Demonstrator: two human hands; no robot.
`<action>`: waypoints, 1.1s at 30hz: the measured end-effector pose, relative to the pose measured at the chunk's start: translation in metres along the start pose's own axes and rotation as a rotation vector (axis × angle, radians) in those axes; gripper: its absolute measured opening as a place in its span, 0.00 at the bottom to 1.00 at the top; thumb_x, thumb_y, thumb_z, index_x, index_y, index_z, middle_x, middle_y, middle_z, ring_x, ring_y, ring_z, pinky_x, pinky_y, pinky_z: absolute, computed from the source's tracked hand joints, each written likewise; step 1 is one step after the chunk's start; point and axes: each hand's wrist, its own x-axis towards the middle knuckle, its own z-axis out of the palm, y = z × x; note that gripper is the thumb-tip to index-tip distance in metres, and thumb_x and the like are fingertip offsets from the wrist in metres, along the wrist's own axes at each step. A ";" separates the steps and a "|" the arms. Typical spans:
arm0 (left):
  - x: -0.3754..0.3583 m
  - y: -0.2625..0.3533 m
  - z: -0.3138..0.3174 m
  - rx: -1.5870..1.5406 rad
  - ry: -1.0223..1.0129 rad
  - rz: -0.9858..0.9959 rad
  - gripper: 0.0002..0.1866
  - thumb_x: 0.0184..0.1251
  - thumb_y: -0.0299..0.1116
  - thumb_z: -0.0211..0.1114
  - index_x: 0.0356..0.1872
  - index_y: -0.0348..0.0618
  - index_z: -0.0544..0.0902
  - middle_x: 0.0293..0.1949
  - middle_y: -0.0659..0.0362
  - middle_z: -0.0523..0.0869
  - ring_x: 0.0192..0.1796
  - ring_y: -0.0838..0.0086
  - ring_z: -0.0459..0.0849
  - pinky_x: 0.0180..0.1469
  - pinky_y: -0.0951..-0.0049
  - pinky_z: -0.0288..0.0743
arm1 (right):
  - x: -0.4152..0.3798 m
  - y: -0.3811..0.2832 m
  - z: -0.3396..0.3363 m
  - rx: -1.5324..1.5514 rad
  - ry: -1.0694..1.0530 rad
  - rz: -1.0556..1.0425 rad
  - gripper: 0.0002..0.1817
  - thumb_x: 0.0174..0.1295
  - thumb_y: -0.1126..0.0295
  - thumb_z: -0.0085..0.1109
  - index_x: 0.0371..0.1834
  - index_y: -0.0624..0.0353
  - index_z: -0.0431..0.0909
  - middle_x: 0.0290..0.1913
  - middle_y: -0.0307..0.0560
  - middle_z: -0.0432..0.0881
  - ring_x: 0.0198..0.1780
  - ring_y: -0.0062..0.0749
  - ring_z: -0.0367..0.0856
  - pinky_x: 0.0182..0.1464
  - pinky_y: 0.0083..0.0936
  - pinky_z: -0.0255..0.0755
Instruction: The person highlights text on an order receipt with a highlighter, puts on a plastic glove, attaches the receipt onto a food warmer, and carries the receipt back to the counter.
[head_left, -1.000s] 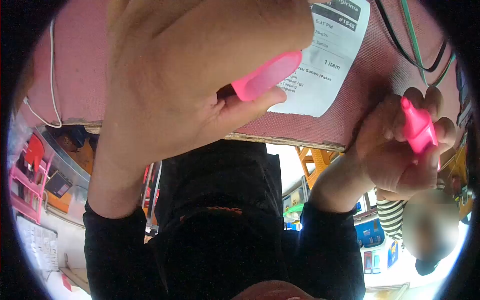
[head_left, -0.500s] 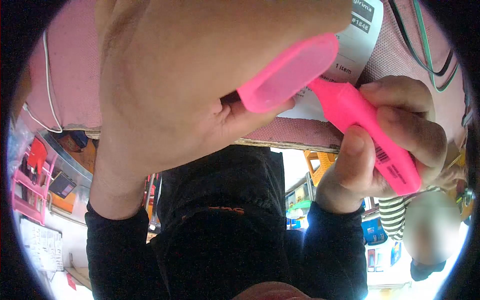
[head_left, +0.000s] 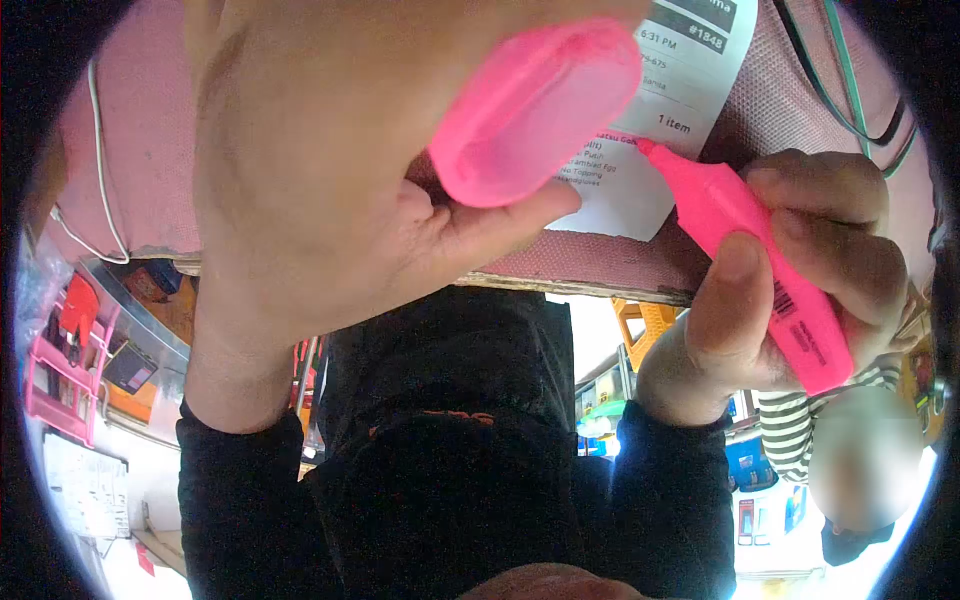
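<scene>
My right hand (head_left: 800,270) is wrapped round a pink highlighter (head_left: 735,220). Its uncapped tip meets a printed receipt (head_left: 690,95) at a line of text below "1 item", where a faint pink streak shows. My left hand (head_left: 350,170) is closed on a pink cap (head_left: 545,110) with a translucent flat face, held above the paper. The left fingers are mostly hidden behind the cap and the back of the hand. The receipt lies on a pink textured tabletop (head_left: 140,150), partly covered by my left hand and the cap.
Green and black cables (head_left: 850,90) lie at the table's right; a white cable (head_left: 97,150) runs down the left. Below the table edge are a pink rack (head_left: 65,380) and a yellow plastic item (head_left: 640,330). A person in a striped sleeve (head_left: 785,435) is at lower right.
The highlighter has shifted a little to the right across the receipt. My left hand and the cap have moved left and up, so more printed text shows.
</scene>
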 end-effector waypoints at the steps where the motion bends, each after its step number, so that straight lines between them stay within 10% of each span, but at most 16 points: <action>1: -0.001 0.000 -0.001 0.000 -0.002 -0.002 0.18 0.40 0.46 0.74 0.17 0.50 0.73 0.47 0.58 0.87 0.51 0.61 0.79 0.49 0.63 0.72 | -0.002 0.001 0.001 0.066 0.048 0.021 0.12 0.55 0.69 0.63 0.37 0.59 0.70 0.31 0.56 0.76 0.29 0.34 0.74 0.33 0.26 0.71; 7: 0.003 0.005 0.003 0.001 -0.022 -0.005 0.18 0.42 0.46 0.74 0.18 0.50 0.73 0.48 0.59 0.87 0.52 0.61 0.79 0.50 0.63 0.71 | -0.010 0.012 -0.038 0.745 0.136 0.271 0.12 0.52 0.70 0.53 0.40 0.61 0.76 0.39 0.60 0.72 0.36 0.40 0.71 0.41 0.36 0.73; 33: -0.007 0.004 -0.009 0.007 -0.051 -0.053 0.17 0.47 0.47 0.72 0.20 0.50 0.74 0.50 0.62 0.86 0.56 0.62 0.77 0.52 0.63 0.66 | 0.005 -0.015 -0.007 0.030 -0.148 0.058 0.15 0.56 0.65 0.67 0.37 0.54 0.69 0.31 0.54 0.78 0.29 0.32 0.75 0.31 0.24 0.71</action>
